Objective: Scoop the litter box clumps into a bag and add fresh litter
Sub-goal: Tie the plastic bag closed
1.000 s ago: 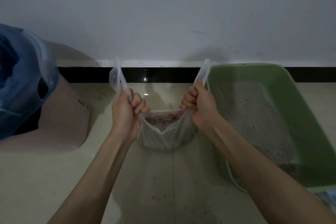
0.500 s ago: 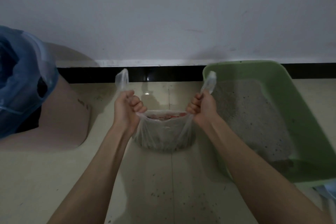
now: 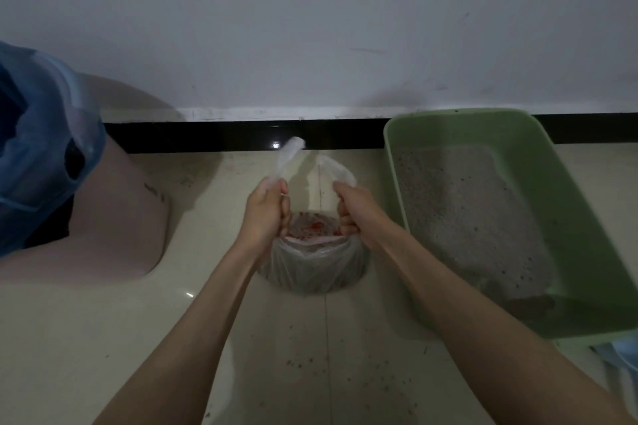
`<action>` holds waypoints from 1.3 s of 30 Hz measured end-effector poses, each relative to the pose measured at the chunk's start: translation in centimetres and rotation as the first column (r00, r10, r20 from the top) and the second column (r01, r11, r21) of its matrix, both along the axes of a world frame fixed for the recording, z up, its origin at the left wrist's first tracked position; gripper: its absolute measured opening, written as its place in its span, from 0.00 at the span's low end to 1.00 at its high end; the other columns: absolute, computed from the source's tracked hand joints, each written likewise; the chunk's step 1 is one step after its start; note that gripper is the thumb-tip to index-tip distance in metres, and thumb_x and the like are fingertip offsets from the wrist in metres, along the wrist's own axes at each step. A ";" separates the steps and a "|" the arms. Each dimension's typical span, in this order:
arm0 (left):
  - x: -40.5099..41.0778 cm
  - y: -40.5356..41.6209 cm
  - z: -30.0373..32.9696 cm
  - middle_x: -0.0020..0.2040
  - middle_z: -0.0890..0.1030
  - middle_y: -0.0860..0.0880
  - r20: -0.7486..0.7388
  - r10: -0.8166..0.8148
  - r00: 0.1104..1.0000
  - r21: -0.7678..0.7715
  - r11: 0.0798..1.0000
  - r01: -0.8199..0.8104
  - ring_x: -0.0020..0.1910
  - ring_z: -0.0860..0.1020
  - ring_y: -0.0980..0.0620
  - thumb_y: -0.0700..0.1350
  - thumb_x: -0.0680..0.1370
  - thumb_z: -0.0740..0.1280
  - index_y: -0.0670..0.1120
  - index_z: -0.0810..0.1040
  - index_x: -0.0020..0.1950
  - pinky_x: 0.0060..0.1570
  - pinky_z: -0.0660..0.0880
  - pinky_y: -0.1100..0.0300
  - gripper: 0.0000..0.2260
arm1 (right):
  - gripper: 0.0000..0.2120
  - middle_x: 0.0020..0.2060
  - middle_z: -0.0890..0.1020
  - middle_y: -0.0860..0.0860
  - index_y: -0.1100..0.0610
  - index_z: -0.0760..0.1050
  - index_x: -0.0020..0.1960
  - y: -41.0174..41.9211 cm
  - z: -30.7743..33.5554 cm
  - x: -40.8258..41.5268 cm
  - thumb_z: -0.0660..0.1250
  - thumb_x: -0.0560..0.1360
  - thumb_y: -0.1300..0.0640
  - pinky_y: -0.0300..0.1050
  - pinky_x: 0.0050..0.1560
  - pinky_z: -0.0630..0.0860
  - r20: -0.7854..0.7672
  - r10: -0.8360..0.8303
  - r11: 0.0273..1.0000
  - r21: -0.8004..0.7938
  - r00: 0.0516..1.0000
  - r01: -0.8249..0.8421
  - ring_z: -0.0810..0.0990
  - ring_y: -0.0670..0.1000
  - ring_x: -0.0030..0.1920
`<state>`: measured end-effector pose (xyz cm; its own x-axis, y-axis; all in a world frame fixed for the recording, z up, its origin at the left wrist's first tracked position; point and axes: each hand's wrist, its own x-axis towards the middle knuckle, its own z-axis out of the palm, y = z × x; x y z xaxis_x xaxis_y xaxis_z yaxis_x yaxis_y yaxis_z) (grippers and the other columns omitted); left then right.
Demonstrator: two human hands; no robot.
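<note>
The bag (image 3: 312, 269), thin clear plastic with red print near its mouth, sits on the floor (image 3: 103, 338) between the person's forearms, its lower part rounded out with dark, grainy contents. The left hand (image 3: 266, 214) clenches one handle (image 3: 288, 159), which stands up pale and twisted above the fist. The right hand (image 3: 355, 210) clenches the other handle (image 3: 336, 169), which loops over its knuckles. The two fists are close together above the bag's mouth, not touching.

Just to the right of the bag stands the green litter box (image 3: 587, 235), tilted in the view, with grey litter (image 3: 466, 217) spread across its bottom and a darker patch at the near end. Its far edge lies near the black baseboard (image 3: 207, 136) that runs under the white wall (image 3: 310, 28).

Dark grains (image 3: 345, 376) are scattered on the pale floor tiles in front of the bag. At the left edge a blue plastic bag (image 3: 38, 141) hangs over a pink, rounded object (image 3: 117, 217), well apart from the hands. A bluish object shows at the lower right corner, too cut off to identify.
</note>
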<state>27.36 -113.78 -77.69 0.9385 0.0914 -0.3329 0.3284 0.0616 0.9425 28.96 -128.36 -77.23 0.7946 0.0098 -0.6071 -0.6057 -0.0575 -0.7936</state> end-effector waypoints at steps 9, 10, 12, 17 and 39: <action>-0.2 -0.4 0.2 0.20 0.62 0.55 -0.029 -0.256 0.966 0.103 0.961 0.258 0.19 0.58 0.57 0.43 0.81 0.54 0.46 0.69 0.35 0.19 0.57 0.67 0.15 | 0.08 0.30 0.65 0.47 0.55 0.67 0.53 0.3 -0.4 0.2 0.61 0.78 0.51 0.32 0.18 0.60 0.116 0.118 0.993 0.003 0.986 -0.119 0.63 0.41 0.22; -0.2 -0.5 0.2 0.20 0.62 0.54 -0.035 -0.272 0.962 0.100 0.956 0.274 0.19 0.58 0.56 0.43 0.81 0.55 0.46 0.69 0.34 0.19 0.58 0.67 0.15 | 0.08 0.30 0.64 0.47 0.54 0.68 0.52 0.5 -0.4 0.2 0.61 0.78 0.50 0.32 0.19 0.60 0.144 0.129 0.991 0.006 0.981 -0.131 0.62 0.40 0.21; -0.2 -0.7 0.0 0.19 0.63 0.54 -0.046 -0.307 0.951 0.102 0.945 0.310 0.18 0.59 0.56 0.44 0.81 0.55 0.45 0.70 0.34 0.19 0.58 0.67 0.16 | 0.09 0.29 0.65 0.46 0.52 0.71 0.46 0.9 -0.4 0.4 0.59 0.78 0.46 0.33 0.21 0.60 0.196 0.138 0.990 -0.016 0.971 -0.138 0.63 0.41 0.24; -0.5 -0.2 -0.4 0.21 0.61 0.53 -0.153 -0.385 0.910 0.048 0.917 0.395 0.19 0.57 0.57 0.46 0.80 0.60 0.46 0.69 0.30 0.20 0.54 0.67 0.17 | 0.15 0.21 0.64 0.45 0.57 0.77 0.50 0.8 0.3 0.7 0.55 0.79 0.50 0.33 0.19 0.55 0.044 -0.087 0.954 0.291 0.995 0.071 0.60 0.43 0.20; 1.3 1.2 0.0 0.27 0.77 0.47 -0.373 -0.319 0.872 -0.345 0.920 0.189 0.26 0.74 0.54 0.46 0.81 0.54 0.41 0.80 0.37 0.31 0.72 0.64 0.20 | 0.04 0.37 0.72 0.48 0.57 0.67 0.48 1.4 1.4 -0.9 0.59 0.77 0.65 0.31 0.31 0.70 0.443 0.238 0.822 -0.566 0.864 0.064 0.71 0.45 0.34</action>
<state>28.67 -112.63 -77.67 0.6845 -0.2915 -0.6682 0.7243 0.1686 0.6685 28.11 -127.00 -75.80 0.9903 -0.1169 -0.0754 -0.1310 -0.6018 -0.7878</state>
